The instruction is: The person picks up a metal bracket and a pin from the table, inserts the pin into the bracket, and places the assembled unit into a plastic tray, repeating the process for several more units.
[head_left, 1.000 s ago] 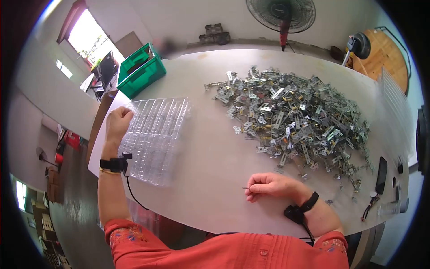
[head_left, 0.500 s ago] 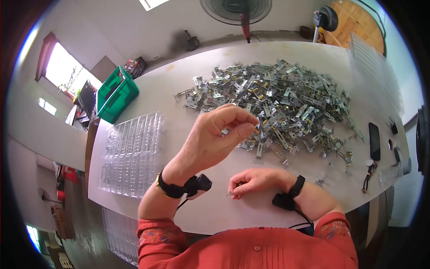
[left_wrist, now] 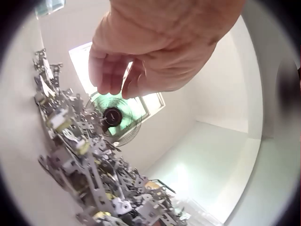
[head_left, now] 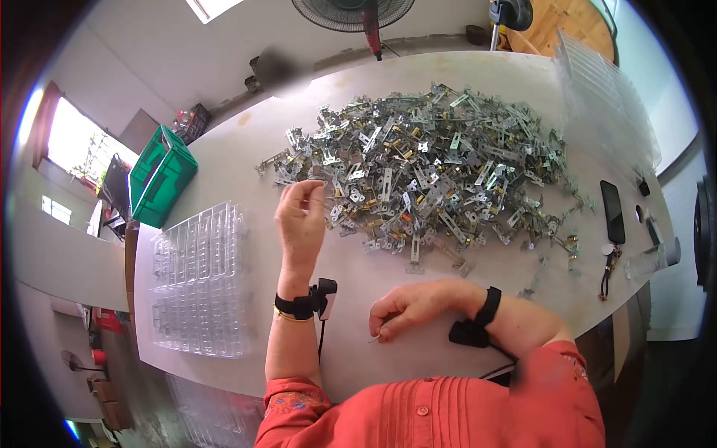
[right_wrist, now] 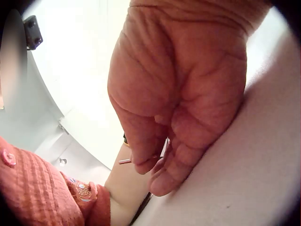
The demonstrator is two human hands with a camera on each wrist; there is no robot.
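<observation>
A wide heap of small metal brackets [head_left: 441, 168], some with brass-coloured parts, covers the middle of the table. At its near left edge my left hand [head_left: 301, 228] is raised with bent fingers. In the left wrist view those fingers [left_wrist: 110, 80] hang loosely curled near the thumb, and no part shows between them. Low over the table in front of the heap, my right hand [head_left: 412, 308] pinches a thin metal pin [right_wrist: 125, 161] between thumb and fingers. One end of the pin sticks out; the rest is hidden in the hand.
A clear plastic compartment tray [head_left: 198, 280] lies on the left of the table, with a green crate [head_left: 168, 183] behind it. Clear trays [head_left: 605, 97] stand at the far right. A phone [head_left: 612, 213] lies near the right edge. Beyond the table stands a fan [head_left: 355, 13].
My left hand has gone from the clear tray, across in front of the heap, to the heap's left edge. The right hand keeps the pin near the same spot. The head view has turned right.
</observation>
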